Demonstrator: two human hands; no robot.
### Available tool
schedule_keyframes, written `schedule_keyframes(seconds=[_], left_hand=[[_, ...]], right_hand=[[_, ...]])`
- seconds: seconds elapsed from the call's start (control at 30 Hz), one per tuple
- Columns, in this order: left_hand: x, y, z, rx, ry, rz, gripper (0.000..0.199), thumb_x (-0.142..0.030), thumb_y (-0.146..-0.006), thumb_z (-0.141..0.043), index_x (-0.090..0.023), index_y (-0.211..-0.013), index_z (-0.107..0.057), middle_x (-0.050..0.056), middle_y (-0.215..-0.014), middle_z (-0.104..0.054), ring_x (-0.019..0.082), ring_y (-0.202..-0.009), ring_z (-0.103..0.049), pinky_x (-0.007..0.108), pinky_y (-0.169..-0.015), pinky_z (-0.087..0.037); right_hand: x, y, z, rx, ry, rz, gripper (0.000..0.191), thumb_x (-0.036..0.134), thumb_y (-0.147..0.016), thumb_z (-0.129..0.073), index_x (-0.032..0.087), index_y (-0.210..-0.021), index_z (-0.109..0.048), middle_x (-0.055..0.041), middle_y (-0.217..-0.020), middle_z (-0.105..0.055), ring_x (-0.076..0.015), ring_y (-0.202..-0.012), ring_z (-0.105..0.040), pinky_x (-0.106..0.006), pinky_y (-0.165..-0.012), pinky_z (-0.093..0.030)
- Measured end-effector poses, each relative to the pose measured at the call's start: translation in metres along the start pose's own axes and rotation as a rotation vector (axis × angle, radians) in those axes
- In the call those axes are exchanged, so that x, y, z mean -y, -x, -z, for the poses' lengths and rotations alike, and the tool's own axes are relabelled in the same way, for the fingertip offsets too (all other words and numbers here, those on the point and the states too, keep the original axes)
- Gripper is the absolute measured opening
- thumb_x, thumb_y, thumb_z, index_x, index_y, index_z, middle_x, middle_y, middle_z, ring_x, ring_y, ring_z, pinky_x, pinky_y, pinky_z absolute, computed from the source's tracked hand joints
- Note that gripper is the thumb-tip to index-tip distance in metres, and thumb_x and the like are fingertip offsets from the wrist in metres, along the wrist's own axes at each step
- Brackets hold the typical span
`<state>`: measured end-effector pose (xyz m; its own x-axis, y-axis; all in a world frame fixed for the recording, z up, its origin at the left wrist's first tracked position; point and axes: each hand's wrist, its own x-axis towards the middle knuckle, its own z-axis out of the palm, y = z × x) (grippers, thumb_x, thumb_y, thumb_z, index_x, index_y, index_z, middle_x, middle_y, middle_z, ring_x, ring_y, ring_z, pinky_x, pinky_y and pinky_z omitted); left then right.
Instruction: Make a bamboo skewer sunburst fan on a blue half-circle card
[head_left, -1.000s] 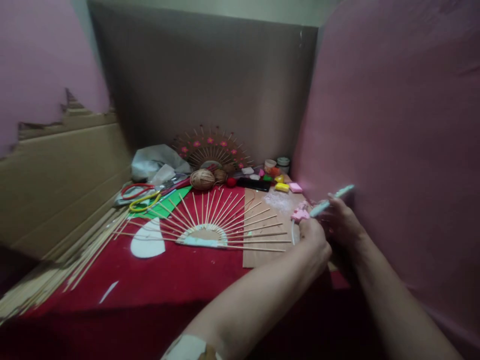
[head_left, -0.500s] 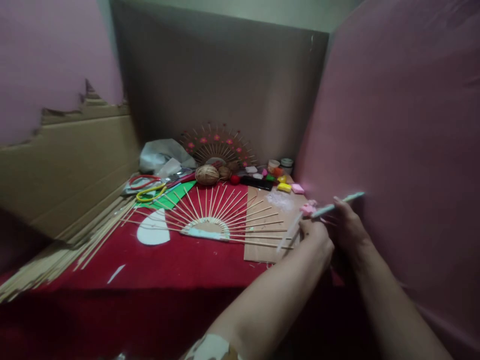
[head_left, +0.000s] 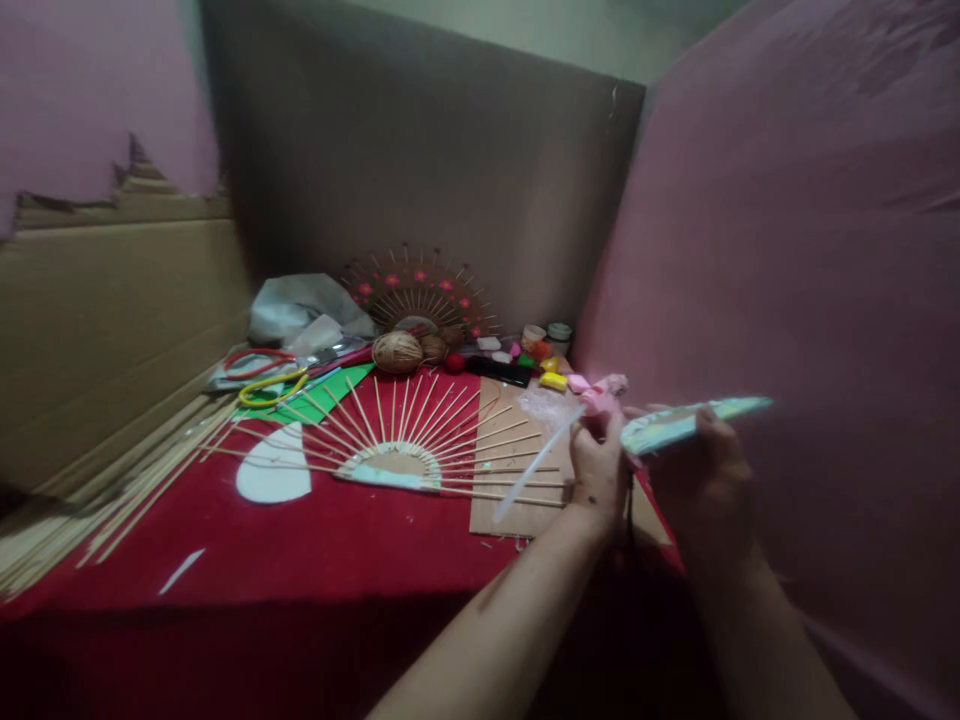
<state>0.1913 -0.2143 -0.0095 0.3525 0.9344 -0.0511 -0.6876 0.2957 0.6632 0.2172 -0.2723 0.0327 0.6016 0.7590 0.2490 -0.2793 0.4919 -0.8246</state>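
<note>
My left hand [head_left: 598, 468] is closed around a pink tool [head_left: 600, 396], which looks like a glue gun. A long translucent stick [head_left: 536, 468] slants down and left from it. My right hand [head_left: 716, 470] grips a flat brown piece with a pale green-white border [head_left: 667, 430], held tilted in the air close to the tool. On the red cloth to the left lies a fan of thin sticks [head_left: 431, 415] around a half-round base [head_left: 394, 466]. Some right-hand sticks overlap a cardboard sheet [head_left: 491, 515].
A white rounded piece [head_left: 276, 465], red and yellow scissors [head_left: 274, 390], twine balls [head_left: 397, 352] and loose sticks [head_left: 142, 480] lie leftward. A decorated fan [head_left: 420, 290] stands behind. A pink wall [head_left: 787, 300] rises close on the right.
The view has shifted, moving the table items leftward. The bordered piece has tilted to show more of its face, and the pink tool and its stick show more clearly.
</note>
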Motion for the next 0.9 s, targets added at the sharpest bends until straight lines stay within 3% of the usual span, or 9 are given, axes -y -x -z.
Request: schedule_keyframes(seconds=[0.13,0.27,0.37,0.47,0.57,0.73,0.9], left_hand=[[-0.044,0.011,0.018,0.096,-0.106,-0.079,0.023,-0.034,-0.072,-0.069,-0.011,-0.075,-0.064,0.004,-0.065,-0.065,0.012,-0.055,-0.059,0.023,-0.059,-0.046],[-0.083,0.021,0.049,0.132,-0.196,-0.18,0.025,-0.033,-0.072,-0.071,-0.015,-0.087,-0.065,0.002,-0.07,-0.067,0.012,-0.059,-0.061,0.022,-0.058,-0.046],[-0.118,0.027,0.075,0.082,-0.312,-0.25,0.026,-0.032,-0.071,-0.07,-0.014,-0.089,-0.064,-0.001,-0.06,-0.061,0.008,-0.045,-0.05,0.02,-0.043,-0.038],[-0.16,0.034,0.097,0.011,-0.442,-0.3,0.026,-0.035,-0.073,-0.07,-0.012,-0.084,-0.065,0.0,-0.06,-0.061,0.008,-0.048,-0.05,0.019,-0.044,-0.038],[-0.199,0.037,0.114,0.042,-0.537,-0.344,0.024,-0.035,-0.075,-0.069,-0.012,-0.079,-0.065,-0.001,-0.056,-0.057,0.007,-0.048,-0.047,0.018,-0.045,-0.035],[-0.242,0.034,0.124,0.053,-0.721,-0.297,0.027,-0.036,-0.068,-0.075,-0.015,-0.066,-0.059,-0.001,-0.053,-0.055,0.008,-0.047,-0.045,0.02,-0.043,-0.032],[-0.256,0.023,0.119,0.079,-0.864,-0.172,0.029,-0.035,-0.059,-0.079,-0.014,-0.073,-0.064,-0.001,-0.055,-0.053,0.009,-0.047,-0.044,0.021,-0.042,-0.03]], right_hand=[[-0.006,0.022,-0.025,0.121,-0.02,0.043,0.025,0.04,-0.081,-0.057,0.022,-0.084,-0.074,-0.0051,-0.087,-0.072,-0.0212,-0.083,-0.066,-0.034,-0.074,-0.055],[-0.008,0.033,-0.041,0.281,-0.047,0.007,0.027,0.045,-0.082,-0.057,0.026,-0.093,-0.073,-0.0037,-0.096,-0.071,-0.0226,-0.092,-0.066,-0.038,-0.082,-0.054],[-0.011,0.027,-0.041,0.27,-0.067,-0.001,0.023,0.045,-0.08,-0.062,0.03,-0.095,-0.071,-0.0003,-0.097,-0.071,-0.0198,-0.093,-0.065,-0.034,-0.083,-0.055],[-0.02,0.01,-0.037,0.317,-0.057,-0.012,0.019,0.041,-0.078,-0.065,0.031,-0.094,-0.071,0.0001,-0.099,-0.07,-0.0199,-0.095,-0.064,-0.034,-0.084,-0.054],[-0.032,-0.01,-0.038,0.408,-0.052,-0.034,0.025,0.032,-0.074,-0.068,0.029,-0.099,-0.07,-0.001,-0.101,-0.07,-0.0204,-0.092,-0.064,-0.037,-0.084,-0.053],[-0.051,-0.041,-0.056,0.48,-0.011,0.005,0.042,0.022,-0.07,-0.068,0.031,-0.111,-0.064,-0.0004,-0.108,-0.067,-0.0207,-0.099,-0.061,-0.041,-0.094,-0.048],[-0.068,-0.063,-0.075,0.481,0.05,0.026,0.05,0.02,-0.067,-0.072,0.031,-0.114,-0.06,0.0002,-0.108,-0.065,-0.0195,-0.102,-0.06,-0.039,-0.099,-0.044]])
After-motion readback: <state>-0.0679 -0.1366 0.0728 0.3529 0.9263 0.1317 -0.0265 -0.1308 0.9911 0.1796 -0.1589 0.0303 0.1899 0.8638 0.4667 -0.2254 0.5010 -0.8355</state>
